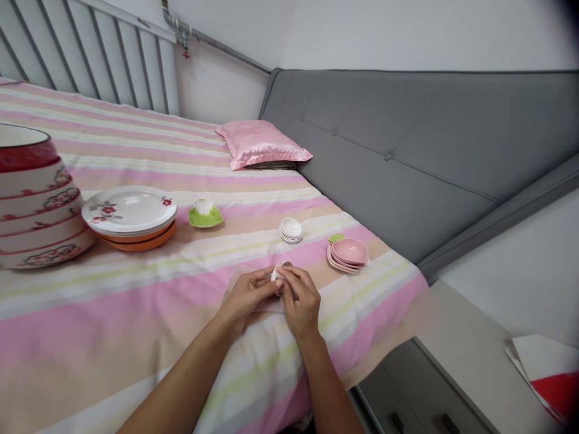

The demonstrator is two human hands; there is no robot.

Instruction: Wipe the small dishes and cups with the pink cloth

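Observation:
My left hand [246, 296] and my right hand [301, 299] meet low over the near part of the bed, both closed around a small white dish [275, 274]. Its rim shows between the fingertips, and most of it is hidden. Something thin and pale shows beneath the hands; I cannot make out what it is. Just beyond them sits a short stack of small white dishes [291, 229]. To the right lie stacked pink dishes [349, 252] with a green, leaf-like tab. Farther left, a small white cup [203, 207] rests on a green leaf-shaped saucer [205, 218].
On the striped bedspread [149, 313], flowered plates [131, 208] sit over orange ones [140, 241], beside tall stacked red-rimmed bowls [40, 205]. A pink pillow [265, 143] lies near the grey headboard [429, 132]. A bedside cabinet [416, 392] stands at the lower right.

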